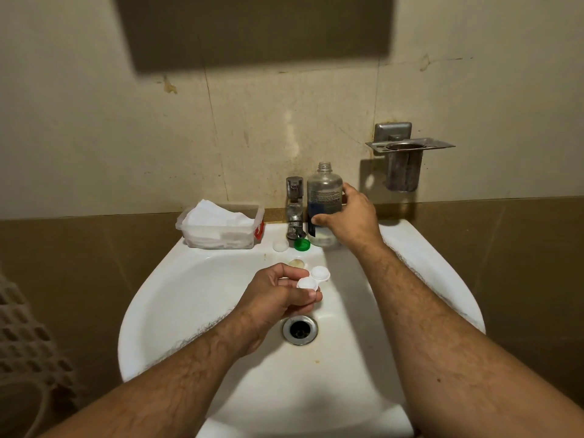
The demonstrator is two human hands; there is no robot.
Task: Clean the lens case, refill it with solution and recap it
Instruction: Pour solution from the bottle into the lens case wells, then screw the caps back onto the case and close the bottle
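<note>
Two wells open: left hand [278, 295] pinches case [313, 278] over sink [189, 295], level. Right hand [350, 216] wraps uncapped bottle [324, 197] at far rim. Caps [301, 244] lie beside. Pour slowly, keep case flat.

Bottle [324, 197] right of tap [294, 207]

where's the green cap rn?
Head view: the green cap lies on the sink ledge at the tap's base, between the white cap and the bottle.
</note>
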